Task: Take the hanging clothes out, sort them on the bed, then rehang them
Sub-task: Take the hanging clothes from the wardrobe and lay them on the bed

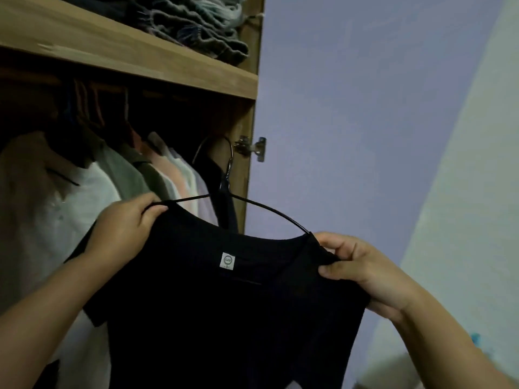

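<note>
A black T-shirt (224,318) is held up in front of the open wardrobe, its neckline facing the camera with a small white label (227,259) showing just below the collar. A thin black wire hanger (269,209) sits partly in the neck opening: its right arm runs down into the collar near the right shoulder, its left arm lies bare above the fabric, and its hook (224,153) rises toward the wardrobe's side panel (243,175), not on the rail. The left hand (123,228) has its fingers (156,211) curled around the shirt's left shoulder and the end of the hanger's left arm. The right hand (362,273) pinches the right shoulder fabric between thumb and curled fingers (334,247). Behind the shirt, a row of hanging clothes (112,175) in white, grey-green, pink and pale tones fills the dim wardrobe space beneath a wooden shelf (140,57). On that shelf lies a pile of folded dark and grey garments (191,23). A metal door hinge (251,148) is fixed to the side panel, and a pale lilac wall (365,108) stretches to the right.
</note>
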A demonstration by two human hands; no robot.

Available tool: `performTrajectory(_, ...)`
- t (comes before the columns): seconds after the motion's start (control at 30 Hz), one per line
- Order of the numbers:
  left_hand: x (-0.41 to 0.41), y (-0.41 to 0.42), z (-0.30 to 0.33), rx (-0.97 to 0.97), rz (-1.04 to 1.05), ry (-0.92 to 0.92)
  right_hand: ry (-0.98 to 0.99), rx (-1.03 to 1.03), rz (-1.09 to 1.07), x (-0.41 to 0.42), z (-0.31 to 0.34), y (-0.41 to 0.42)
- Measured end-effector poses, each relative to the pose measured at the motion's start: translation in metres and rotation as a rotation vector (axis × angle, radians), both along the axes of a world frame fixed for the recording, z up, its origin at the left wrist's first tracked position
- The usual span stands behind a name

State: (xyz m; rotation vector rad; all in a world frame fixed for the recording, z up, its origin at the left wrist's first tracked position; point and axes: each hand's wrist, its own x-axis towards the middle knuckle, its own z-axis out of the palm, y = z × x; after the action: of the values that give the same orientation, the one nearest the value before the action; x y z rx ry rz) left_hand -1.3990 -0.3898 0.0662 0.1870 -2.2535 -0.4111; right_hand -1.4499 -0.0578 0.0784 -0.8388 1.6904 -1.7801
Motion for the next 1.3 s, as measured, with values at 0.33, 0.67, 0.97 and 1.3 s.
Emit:
performTrajectory(0.33,-0.018,0.188,-0.022,-0.007,-0.210,0.054,0.411,0.457,-0.653,0.055,-0.009,0.178)
performTrajectory(0.67,-0.074,0.365,-0.022,0.019,-0.634,0.049,0.613,0.774,-1.464,0.104,-0.029,0.308)
performTrajectory(0.97,-0.091,0.513,-0.026,-0.024,-1.172,-0.040,0.459,0.934,-1.954,0.197,-0.050,0.364)
performTrajectory(1.3,-0.001,0.675,-0.065,-0.094,-1.630,-0.154,0.077,1.029,-2.355,0.343,-0.087,0.405)
